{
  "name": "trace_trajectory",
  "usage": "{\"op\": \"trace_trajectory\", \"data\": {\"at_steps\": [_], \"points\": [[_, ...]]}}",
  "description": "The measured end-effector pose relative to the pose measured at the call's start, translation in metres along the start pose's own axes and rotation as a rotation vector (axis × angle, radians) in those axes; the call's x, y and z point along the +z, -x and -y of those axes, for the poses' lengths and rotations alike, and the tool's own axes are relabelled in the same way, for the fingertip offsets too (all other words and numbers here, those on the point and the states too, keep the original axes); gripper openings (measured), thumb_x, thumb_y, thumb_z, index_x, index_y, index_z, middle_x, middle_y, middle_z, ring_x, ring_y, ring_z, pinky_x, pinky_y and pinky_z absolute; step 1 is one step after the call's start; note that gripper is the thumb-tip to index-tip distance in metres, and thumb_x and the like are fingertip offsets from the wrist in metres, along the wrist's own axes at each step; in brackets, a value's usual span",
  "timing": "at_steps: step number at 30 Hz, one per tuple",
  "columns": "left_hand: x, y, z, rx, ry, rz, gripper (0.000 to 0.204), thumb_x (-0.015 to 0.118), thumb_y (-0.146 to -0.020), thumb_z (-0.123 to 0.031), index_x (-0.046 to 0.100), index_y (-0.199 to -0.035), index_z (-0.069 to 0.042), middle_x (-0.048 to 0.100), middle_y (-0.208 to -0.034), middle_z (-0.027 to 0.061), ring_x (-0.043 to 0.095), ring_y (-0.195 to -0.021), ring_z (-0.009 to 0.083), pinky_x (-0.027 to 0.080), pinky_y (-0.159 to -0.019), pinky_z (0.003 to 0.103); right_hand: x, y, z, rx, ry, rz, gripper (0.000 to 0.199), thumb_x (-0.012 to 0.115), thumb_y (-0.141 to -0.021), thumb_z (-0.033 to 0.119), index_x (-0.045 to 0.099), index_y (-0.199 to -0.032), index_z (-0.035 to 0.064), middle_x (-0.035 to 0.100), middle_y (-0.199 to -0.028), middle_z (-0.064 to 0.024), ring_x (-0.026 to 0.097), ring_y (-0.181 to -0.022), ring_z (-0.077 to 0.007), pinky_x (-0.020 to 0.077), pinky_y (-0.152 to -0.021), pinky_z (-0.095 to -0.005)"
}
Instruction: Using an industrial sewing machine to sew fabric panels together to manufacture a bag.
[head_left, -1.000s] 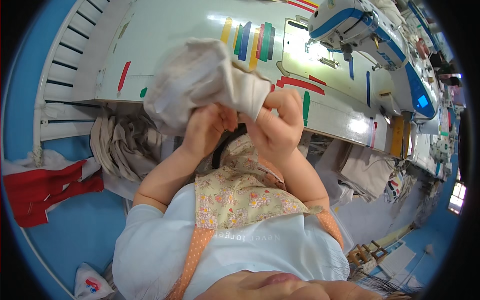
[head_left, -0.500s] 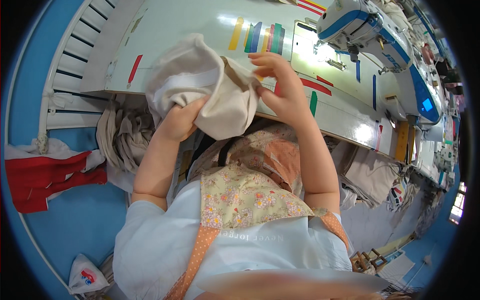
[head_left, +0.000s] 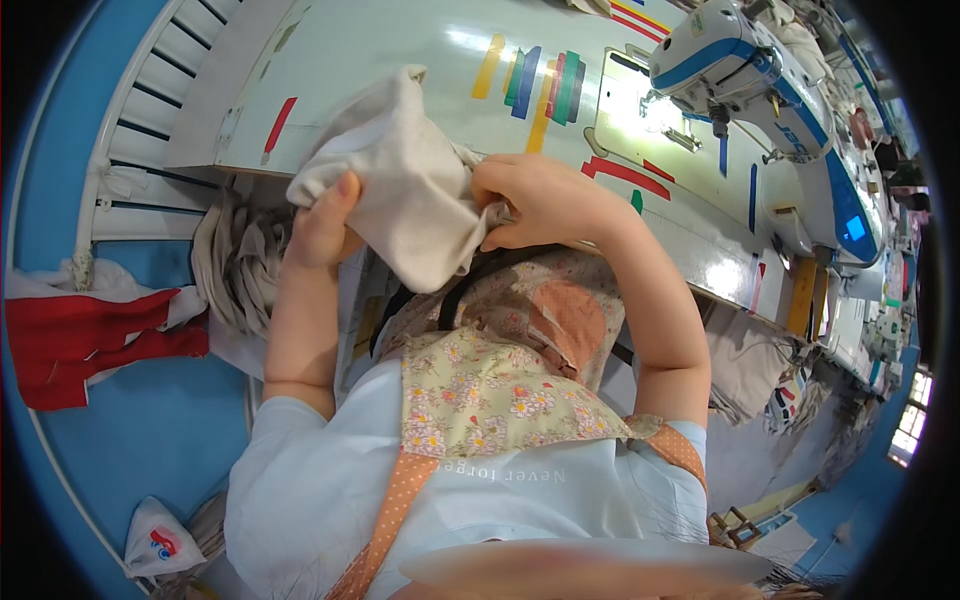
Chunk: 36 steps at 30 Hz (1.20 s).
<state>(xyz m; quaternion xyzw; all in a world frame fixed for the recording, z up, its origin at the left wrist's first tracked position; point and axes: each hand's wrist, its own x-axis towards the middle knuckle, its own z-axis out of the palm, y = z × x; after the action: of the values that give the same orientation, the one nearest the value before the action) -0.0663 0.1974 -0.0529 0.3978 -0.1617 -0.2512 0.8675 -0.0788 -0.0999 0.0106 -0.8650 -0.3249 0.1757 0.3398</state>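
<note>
A beige cloth piece [head_left: 410, 190], folded and rounded like a hat or pouch with a paler inner side, is held up between my hands at the near edge of the sewing table. My left hand [head_left: 327, 222] grips its left side, thumb on top of the fabric. At its right edge, my right hand [head_left: 535, 200] pinches the cloth with bent fingers. The fingertips behind the fabric are hidden.
The pale sewing table [head_left: 400, 50] carries several coloured tape strips [head_left: 530, 80]. A white and blue sewing machine [head_left: 750, 70] stands at the right. Beige fabric [head_left: 240, 260] hangs below the table's left end, with red cloth [head_left: 95, 345] beside a white rack [head_left: 145, 165].
My right hand has come down from beside the cloth and taken hold of its right edge. The cloth has turned, so more of its outer side shows, and my left hand's grip has shifted.
</note>
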Motion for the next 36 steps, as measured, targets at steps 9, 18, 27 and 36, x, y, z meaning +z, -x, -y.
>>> {"op": "trace_trajectory", "data": {"at_steps": [9, 18, 27, 36], "points": [[0.036, -0.027, -0.037, 0.589, -0.296, -0.429, 0.087, 0.044, -0.1, -0.069, 0.034, -0.155, -0.003, 0.042, -0.157, 0.0166, 0.047, -0.14, 0.0335, 0.039, -0.117, 0.052, 0.027, 0.011, -0.02, -0.269, 0.036, -0.235, 0.028, 0.087, -0.066, 0.015, 0.068, -0.083, 0.0048, 0.064, -0.088, -0.0114, 0.061, -0.093, -0.035, 0.0513, -0.078, -0.0435], [0.061, -0.038, -0.058, 0.986, -0.436, -0.851, 0.083, 0.036, -0.098, -0.077, 0.039, -0.153, -0.016, 0.05, -0.147, 0.0128, 0.055, -0.13, 0.0299, 0.049, -0.108, 0.048, 0.045, 0.027, -0.017, 0.307, -0.691, -1.05, 0.018, 0.078, -0.075, 0.003, 0.06, -0.073, 0.0005, 0.055, -0.062, -0.0028, 0.052, -0.059, -0.0085, 0.0428, -0.055, -0.0286], [0.083, -0.05, -0.096, 1.024, -0.598, -0.784, 0.086, 0.035, -0.093, -0.082, 0.04, -0.152, -0.02, 0.051, -0.146, 0.0131, 0.06, -0.125, 0.0283, 0.055, -0.101, 0.05, 0.095, 0.028, -0.004, 0.239, -0.709, -0.927, 0.024, 0.073, -0.073, -0.007, 0.053, -0.083, 0.0042, 0.049, -0.066, 0.0003, 0.045, -0.064, -0.0059, 0.0376, -0.056, -0.0244], [0.078, -0.119, -0.063, 0.637, -0.219, -0.7, 0.049, 0.056, -0.1, -0.047, 0.06, -0.132, -0.011, 0.063, -0.128, 0.0065, 0.062, -0.114, 0.0226, 0.05, -0.101, 0.037, 0.111, 0.059, -0.01, 0.425, -0.22, -1.186, 0.025, 0.076, -0.079, 0.0, 0.064, -0.101, 0.0057, 0.054, -0.066, -0.0064, 0.049, -0.057, -0.018, 0.0427, -0.055, -0.032]]}}
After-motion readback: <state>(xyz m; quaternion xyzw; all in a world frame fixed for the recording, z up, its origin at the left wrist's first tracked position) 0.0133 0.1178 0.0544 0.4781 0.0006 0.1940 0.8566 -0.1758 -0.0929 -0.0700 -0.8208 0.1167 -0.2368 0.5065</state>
